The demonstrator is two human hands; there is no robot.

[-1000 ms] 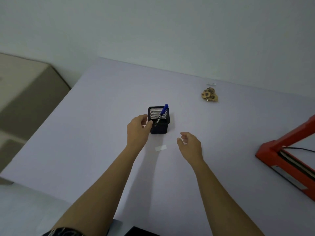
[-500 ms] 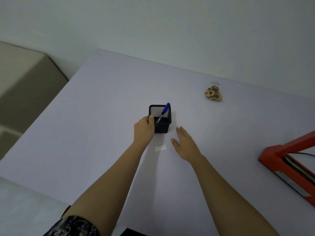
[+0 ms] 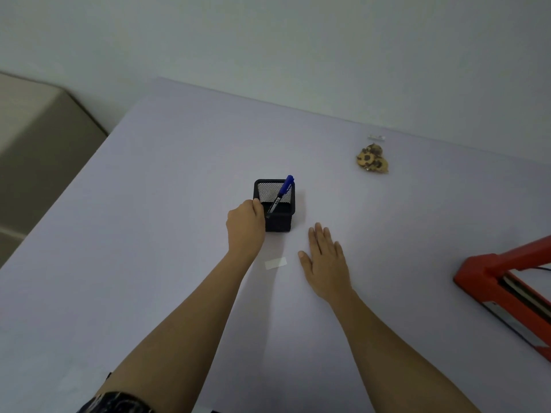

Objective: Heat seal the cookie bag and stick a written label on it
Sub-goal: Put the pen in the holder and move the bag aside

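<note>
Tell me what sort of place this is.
Probably a small packing workstation set up indoors: a plain covered table against a bare wall, with a red heat sealer, a bag of cookies and a blank label.

Pale wall [image 3: 268,40], lilac table [image 3: 149,234]

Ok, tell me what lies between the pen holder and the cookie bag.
Nothing: the head view shows bare table between the holder and the cookie bag.

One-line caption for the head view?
Left hand grips mesh pen holder; right hand flat beside blank label.
</note>
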